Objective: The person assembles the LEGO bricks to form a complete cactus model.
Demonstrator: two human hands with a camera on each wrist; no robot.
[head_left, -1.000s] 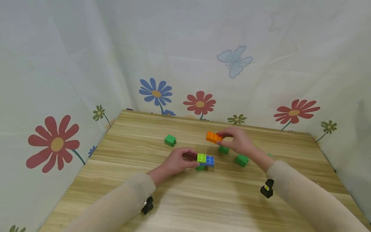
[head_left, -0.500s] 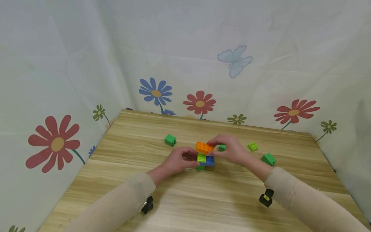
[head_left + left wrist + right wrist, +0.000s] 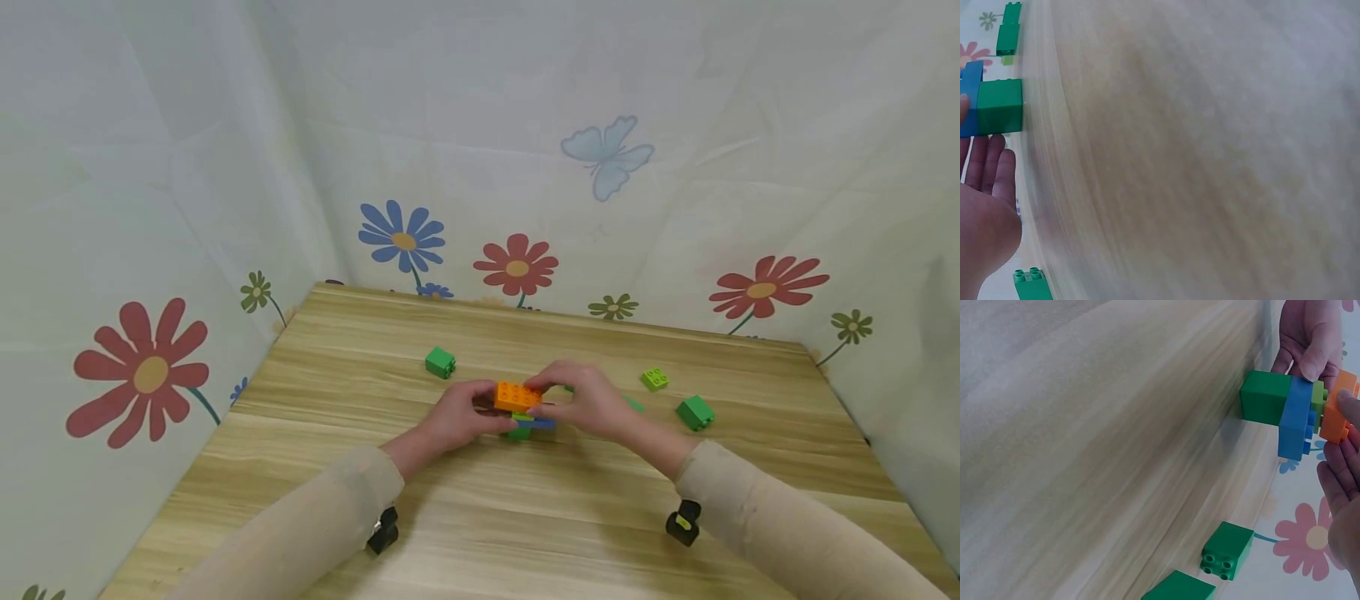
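Observation:
My left hand [image 3: 459, 417] holds a small stack of toy building bricks from its left side, thumb on the blue brick [image 3: 1295, 419]. The stack has a green brick [image 3: 1264, 397] at the bottom on the table, the blue brick across it, and a lime brick [image 3: 1318, 400] on top. An orange brick [image 3: 516, 397] is pinched between the thumb and fingers of my right hand [image 3: 588, 398]. It is just above the lime brick, whose studs still show beneath it in the right wrist view. From the head, the orange brick hides most of the lime one.
On the wooden table [image 3: 450, 517] lie a green brick [image 3: 440, 362] at the back left, a lime brick [image 3: 655, 379] and a green brick [image 3: 696, 412] on the right. More green [image 3: 634, 403] shows behind my right hand. A flowered curtain [image 3: 480, 150] borders the table.
My right hand has carried the orange brick left and toward me, from beyond the stack to right above the lime brick. The left hand has stayed in place on the stack.

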